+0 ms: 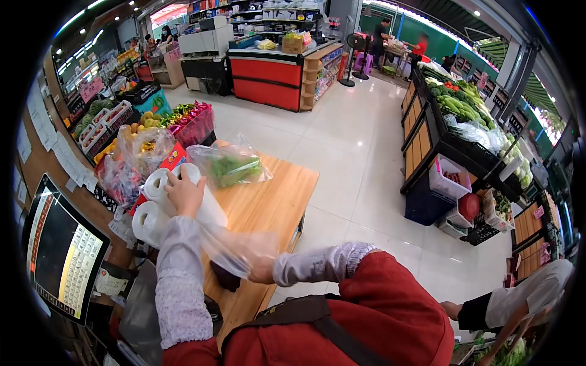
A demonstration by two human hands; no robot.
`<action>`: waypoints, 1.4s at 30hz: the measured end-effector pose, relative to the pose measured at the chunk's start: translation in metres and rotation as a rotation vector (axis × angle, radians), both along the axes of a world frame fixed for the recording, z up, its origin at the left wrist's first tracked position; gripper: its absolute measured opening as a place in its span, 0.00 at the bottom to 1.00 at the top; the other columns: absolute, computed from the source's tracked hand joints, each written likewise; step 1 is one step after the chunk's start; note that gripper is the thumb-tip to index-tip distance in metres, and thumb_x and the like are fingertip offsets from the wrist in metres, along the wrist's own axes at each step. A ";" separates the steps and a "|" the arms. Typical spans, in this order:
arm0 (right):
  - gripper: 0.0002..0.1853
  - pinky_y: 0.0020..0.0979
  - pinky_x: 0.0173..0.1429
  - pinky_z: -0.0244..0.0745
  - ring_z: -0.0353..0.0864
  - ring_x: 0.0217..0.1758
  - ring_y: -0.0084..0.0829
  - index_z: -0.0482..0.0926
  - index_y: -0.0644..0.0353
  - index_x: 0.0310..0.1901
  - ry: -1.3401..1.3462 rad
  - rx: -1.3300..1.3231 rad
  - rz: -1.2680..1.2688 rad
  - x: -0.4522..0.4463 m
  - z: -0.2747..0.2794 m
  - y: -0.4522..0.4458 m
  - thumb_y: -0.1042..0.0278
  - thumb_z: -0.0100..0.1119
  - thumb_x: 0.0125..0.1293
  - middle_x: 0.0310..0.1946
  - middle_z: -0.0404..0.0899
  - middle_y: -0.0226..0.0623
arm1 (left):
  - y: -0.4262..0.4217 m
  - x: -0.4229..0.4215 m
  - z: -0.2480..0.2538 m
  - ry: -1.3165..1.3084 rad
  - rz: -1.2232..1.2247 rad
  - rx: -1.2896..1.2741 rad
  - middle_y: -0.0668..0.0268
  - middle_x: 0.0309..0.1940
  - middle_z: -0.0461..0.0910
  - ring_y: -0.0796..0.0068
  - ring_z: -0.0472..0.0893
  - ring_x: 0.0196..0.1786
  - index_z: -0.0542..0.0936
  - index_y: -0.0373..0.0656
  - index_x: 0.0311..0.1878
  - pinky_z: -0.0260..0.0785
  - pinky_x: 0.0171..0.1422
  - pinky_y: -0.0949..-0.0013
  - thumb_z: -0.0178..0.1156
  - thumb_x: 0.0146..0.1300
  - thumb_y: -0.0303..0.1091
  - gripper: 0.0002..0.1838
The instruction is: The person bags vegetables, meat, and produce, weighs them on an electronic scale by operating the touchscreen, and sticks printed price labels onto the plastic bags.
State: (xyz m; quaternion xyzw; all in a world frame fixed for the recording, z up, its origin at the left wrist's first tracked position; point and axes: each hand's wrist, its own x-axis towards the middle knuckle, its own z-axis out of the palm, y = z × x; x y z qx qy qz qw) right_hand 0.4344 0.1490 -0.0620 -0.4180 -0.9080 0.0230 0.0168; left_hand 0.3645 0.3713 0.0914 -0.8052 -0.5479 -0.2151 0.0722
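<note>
White rolls of plastic bags [148, 221] stand together at the left end of the wooden table [278, 195]. My left hand [185, 194] rests on top of them, its fingers bent over the end of one roll. From this roll a clear plastic bag [223, 247] stretches toward me. My right hand [262, 268] is closed on the bag's far end, partly veiled by the film. Beyond the rolls lies a clear bag of green leafy vegetables [232, 168]. A dark object [224, 277] sits under the stretched bag; its kind is unclear.
A scale screen with keys [67, 253] stands at my left. Bagged goods [125, 174] and fruit crates [107, 125] lie beyond the rolls. A red counter [265, 82] is across the aisle. Vegetable shelves [452, 116] line the right, where a person in a light shirt [531, 293] bends.
</note>
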 end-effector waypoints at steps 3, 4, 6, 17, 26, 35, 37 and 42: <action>0.07 0.43 0.31 0.74 0.80 0.27 0.42 0.77 0.56 0.24 -0.103 -0.195 -0.071 -0.004 -0.027 -0.015 0.64 0.55 0.54 0.21 0.78 0.39 | -0.003 0.004 0.002 -0.006 0.040 -0.012 0.44 0.64 0.56 0.38 0.66 0.55 0.64 0.49 0.65 0.68 0.54 0.48 0.61 0.53 0.57 0.39; 0.07 0.43 0.31 0.74 0.80 0.27 0.42 0.77 0.56 0.24 -0.104 -0.194 -0.069 -0.001 -0.028 -0.016 0.64 0.55 0.54 0.21 0.78 0.39 | -0.002 0.003 0.004 -0.006 0.042 -0.011 0.44 0.64 0.56 0.38 0.66 0.55 0.64 0.49 0.65 0.68 0.54 0.48 0.61 0.53 0.57 0.39; 0.07 0.41 0.32 0.75 0.81 0.28 0.41 0.78 0.55 0.24 0.049 -0.213 -0.097 0.009 -0.029 -0.020 0.63 0.56 0.53 0.21 0.79 0.40 | -0.005 0.004 0.003 -0.027 0.042 -0.020 0.43 0.64 0.56 0.38 0.66 0.55 0.65 0.50 0.65 0.68 0.53 0.47 0.60 0.54 0.57 0.38; 0.17 0.46 0.43 0.73 0.79 0.38 0.47 0.78 0.57 0.35 0.257 -0.538 -0.431 0.050 -0.043 -0.099 0.50 0.57 0.55 0.31 0.80 0.43 | 0.003 -0.009 -0.010 -0.116 -0.078 0.085 0.46 0.65 0.57 0.38 0.64 0.59 0.64 0.48 0.66 0.66 0.57 0.48 0.64 0.51 0.54 0.40; 0.17 0.20 0.24 0.69 0.73 0.21 0.17 0.68 0.61 0.40 1.356 -0.547 -0.724 0.044 0.110 -0.104 0.64 0.66 0.59 0.23 0.74 0.29 | -0.179 -0.069 -0.009 -0.383 -1.083 -0.691 0.54 0.52 0.75 0.66 0.75 0.51 0.72 0.37 0.55 0.67 0.56 0.65 0.72 0.47 0.38 0.32; 0.25 0.21 0.31 0.68 0.71 0.28 0.16 0.70 0.64 0.55 1.773 -0.729 -0.706 -0.011 0.125 -0.125 0.66 0.65 0.59 0.32 0.76 0.25 | -0.221 -0.134 -0.057 -0.721 -0.976 -0.891 0.63 0.29 0.81 0.79 0.77 0.33 0.78 0.35 0.37 0.69 0.39 0.73 0.62 0.58 0.28 0.07; 0.19 0.21 0.31 0.68 0.72 0.28 0.17 0.73 0.63 0.50 1.706 -0.861 -0.690 -0.014 0.107 -0.132 0.64 0.64 0.60 0.30 0.77 0.26 | -0.222 -0.146 -0.060 -0.755 -0.994 -0.845 0.63 0.30 0.81 0.80 0.76 0.34 0.78 0.34 0.38 0.69 0.39 0.73 0.62 0.58 0.27 0.07; 0.09 0.22 0.38 0.72 0.78 0.32 0.19 0.81 0.62 0.33 1.666 -0.888 -0.806 -0.043 0.110 -0.155 0.65 0.60 0.63 0.29 0.81 0.29 | -0.227 -0.173 -0.074 -0.776 -1.012 -0.893 0.62 0.36 0.79 0.77 0.77 0.39 0.75 0.32 0.40 0.69 0.44 0.73 0.64 0.55 0.24 0.10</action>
